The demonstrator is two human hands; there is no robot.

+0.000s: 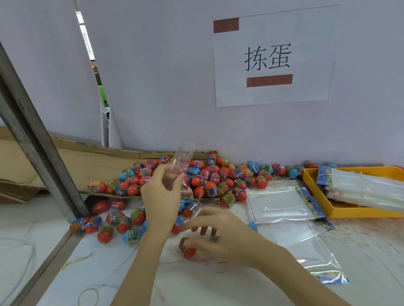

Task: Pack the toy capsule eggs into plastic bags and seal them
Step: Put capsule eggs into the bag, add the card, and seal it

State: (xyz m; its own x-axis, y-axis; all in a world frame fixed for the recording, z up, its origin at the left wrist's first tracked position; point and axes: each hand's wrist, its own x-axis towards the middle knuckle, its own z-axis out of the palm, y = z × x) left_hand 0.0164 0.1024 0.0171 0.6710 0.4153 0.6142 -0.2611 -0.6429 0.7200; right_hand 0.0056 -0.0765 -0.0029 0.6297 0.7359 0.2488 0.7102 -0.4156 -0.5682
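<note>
My left hand (161,198) holds the neck of a clear plastic bag (181,163) upright above the table; a few eggs show inside its lower part. My right hand (216,238) is lower and nearer, its fingers curled over a red capsule egg (189,252) on the table. A big heap of red, blue and pink capsule eggs (212,176) lies behind the hands on a cardboard sheet. More loose eggs (115,221) lie to the left. Flat empty bags (281,202) with colourful header strips lie to the right.
An orange tray (318,187) at the right holds stacks of empty bags. A steel post (27,131) slants down at the left. Yellow rubber bands (88,299) lie on the white table near the front left. A partition wall with a paper sign stands behind.
</note>
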